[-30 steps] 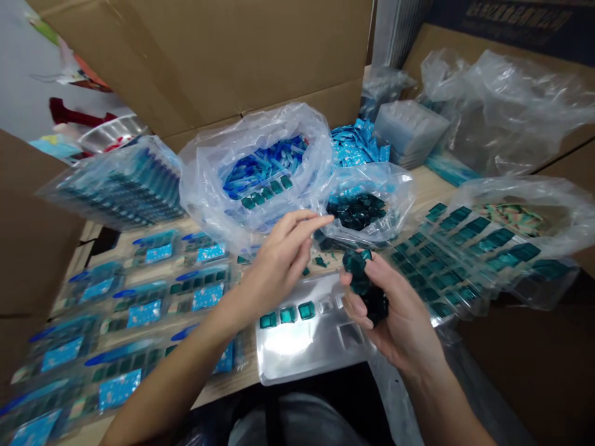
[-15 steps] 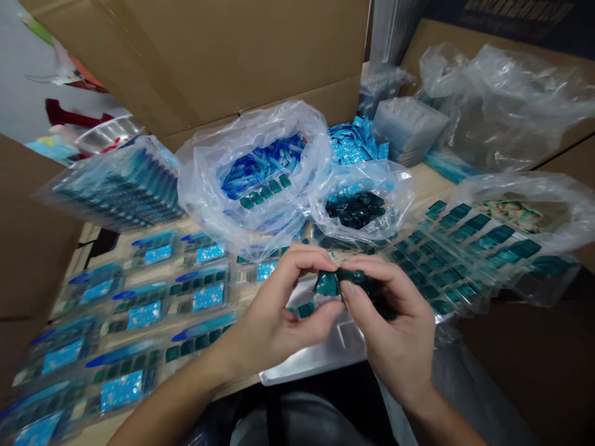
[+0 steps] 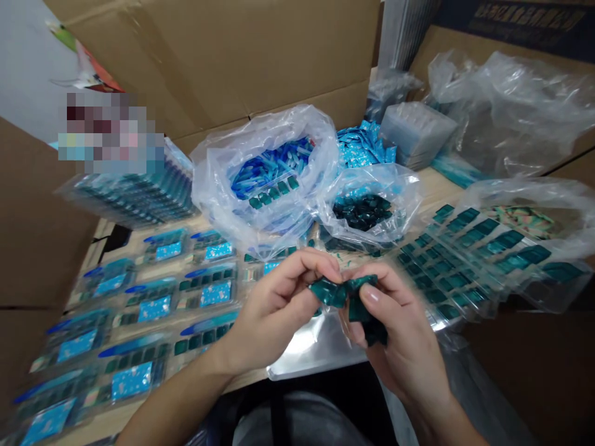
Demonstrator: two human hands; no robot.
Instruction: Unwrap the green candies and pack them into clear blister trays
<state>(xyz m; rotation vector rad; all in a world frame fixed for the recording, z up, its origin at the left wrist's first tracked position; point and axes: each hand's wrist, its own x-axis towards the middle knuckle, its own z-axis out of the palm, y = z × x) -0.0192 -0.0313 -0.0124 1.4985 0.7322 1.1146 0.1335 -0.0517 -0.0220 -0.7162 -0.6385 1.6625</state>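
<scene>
My left hand (image 3: 279, 303) and my right hand (image 3: 395, 328) pinch a crumpled strip of translucent dark teal plastic cells (image 3: 346, 296) between them. The strip hangs down into my right palm, and its lower end is partly hidden by my fingers. Beneath my hands lies a silver metal tray (image 3: 316, 347), mostly covered by them. Left of my left hand, several sealed packs with blue cards (image 3: 209, 294) lie in rows on the wooden table (image 3: 251, 378).
A clear bag of blue and teal pieces (image 3: 264, 167) and a smaller bag of dark teal pieces (image 3: 365, 210) stand ahead. Teal-celled clear sheets (image 3: 465, 257) lie to the right. Cardboard box walls (image 3: 209, 56) surround the table, and a blurred patch hides the upper left.
My hands have come together on the teal strip, and my left hand has taken hold of it. The strip now stretches between them, and the tray's teal pieces are out of sight.
</scene>
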